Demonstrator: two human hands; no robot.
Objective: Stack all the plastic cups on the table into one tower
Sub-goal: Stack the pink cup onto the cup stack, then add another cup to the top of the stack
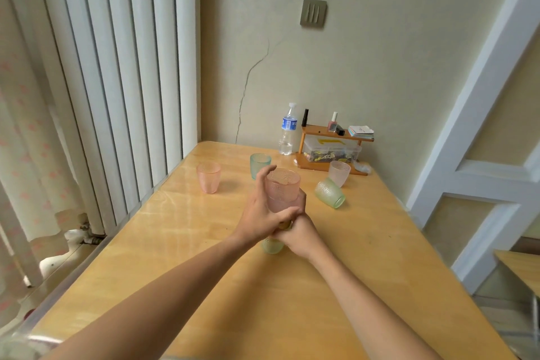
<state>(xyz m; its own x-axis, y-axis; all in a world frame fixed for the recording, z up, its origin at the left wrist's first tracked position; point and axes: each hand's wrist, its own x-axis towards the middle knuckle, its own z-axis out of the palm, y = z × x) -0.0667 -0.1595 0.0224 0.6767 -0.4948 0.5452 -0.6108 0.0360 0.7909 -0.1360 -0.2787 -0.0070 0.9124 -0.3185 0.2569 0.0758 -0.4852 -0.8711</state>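
Head view: cups on a wooden table, room corner

Radiator [117, 67] along left wall; cracked cream wall [380, 52] behind. Table [175, 242], glossy yellow wood. Pink cup [208, 177] upright; teal cup [259, 163] behind. Left hand [263, 210] and right hand [295, 231] grip the centre stack [282, 193], pink atop green. Green cup [330, 193] on its side; pale cup [339, 173] upright. Shelf [333, 152] and bottle [287, 131] beyond.

Stack [277, 213] mid-table [175, 242], near. Behind: two upright cups left [208, 177] [259, 164], tipped cup [330, 193] right, upright cup [339, 173] behind that.
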